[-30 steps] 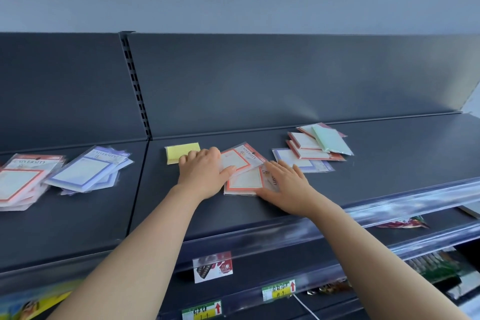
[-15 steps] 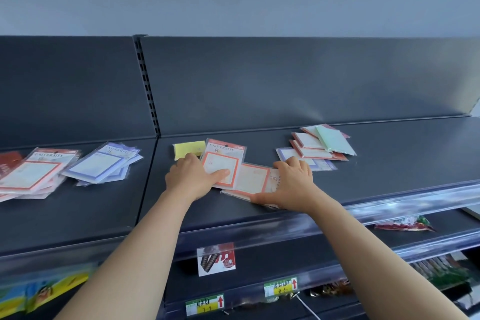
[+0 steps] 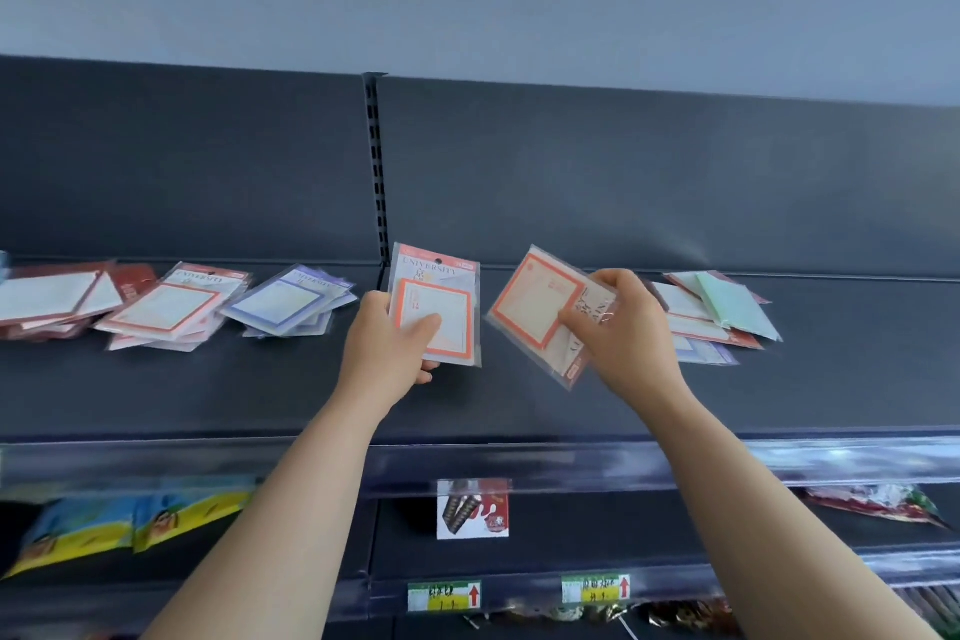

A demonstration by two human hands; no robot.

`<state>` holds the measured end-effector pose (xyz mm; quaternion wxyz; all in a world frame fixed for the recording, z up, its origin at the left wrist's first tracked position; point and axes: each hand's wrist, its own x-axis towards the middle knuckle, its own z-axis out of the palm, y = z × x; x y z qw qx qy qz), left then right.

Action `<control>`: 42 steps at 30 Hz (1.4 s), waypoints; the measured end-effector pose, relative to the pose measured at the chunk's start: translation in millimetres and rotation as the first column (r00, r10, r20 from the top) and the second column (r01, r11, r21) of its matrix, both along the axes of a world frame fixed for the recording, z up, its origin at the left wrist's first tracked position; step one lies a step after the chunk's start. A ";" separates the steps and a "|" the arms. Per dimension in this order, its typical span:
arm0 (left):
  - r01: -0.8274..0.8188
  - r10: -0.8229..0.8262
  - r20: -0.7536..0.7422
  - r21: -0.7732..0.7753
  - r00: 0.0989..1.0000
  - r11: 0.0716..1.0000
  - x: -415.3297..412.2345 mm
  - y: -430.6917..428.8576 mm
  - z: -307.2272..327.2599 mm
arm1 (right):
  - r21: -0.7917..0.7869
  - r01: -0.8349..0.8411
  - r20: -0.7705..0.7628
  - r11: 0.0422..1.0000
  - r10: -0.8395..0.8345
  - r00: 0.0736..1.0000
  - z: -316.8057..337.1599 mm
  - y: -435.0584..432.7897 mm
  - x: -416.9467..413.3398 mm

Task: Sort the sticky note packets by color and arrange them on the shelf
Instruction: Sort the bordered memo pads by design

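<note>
now both hands — left (image 3: 384, 346), right (image 3: 621, 333) — grip orange-bordered packets (image 3: 435, 314).

Bare left hand (image 3: 385, 347), right hand (image 3: 629, 334)

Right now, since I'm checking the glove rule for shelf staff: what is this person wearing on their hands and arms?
Nothing that shows. The left hand and right hand have no gloves, and no rings or watch are visible. The left forearm and right forearm are uncovered down to the frame's edge, with no sleeve in view.
</note>
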<state>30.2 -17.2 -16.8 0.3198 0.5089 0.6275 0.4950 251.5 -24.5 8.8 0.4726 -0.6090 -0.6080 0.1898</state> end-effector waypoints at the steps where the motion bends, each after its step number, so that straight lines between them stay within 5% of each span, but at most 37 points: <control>1: -0.010 0.010 -0.002 -0.003 1.000 1.000 -7.7 -2.5 0.9 | 0.005 -0.010 -0.017 1.000 0.010 1.000 0.8 0.7 -8.7; 13: -0.190 0.191 0.091 -0.020 0.977 0.981 -144.5 -38.3 16.0 | -0.006 -0.190 -0.128 0.982 0.188 0.974 9.8 8.1 -150.4; 29: -0.189 0.174 -0.236 -0.042 0.956 0.981 -306.1 2.0 17.9 | -0.137 -0.188 -0.283 0.973 0.144 0.948 -8.4 29.2 -332.4; 36: -0.196 0.185 -0.466 0.026 0.865 0.980 -316.5 19.4 9.0 | -0.171 -0.127 -0.179 0.977 0.095 0.979 -16.9 43.8 -360.4; 42: -0.136 0.152 -0.545 0.070 0.824 0.988 -318.5 14.9 5.7 | -0.238 -0.039 0.126 0.970 0.071 0.989 -19.3 49.1 -367.2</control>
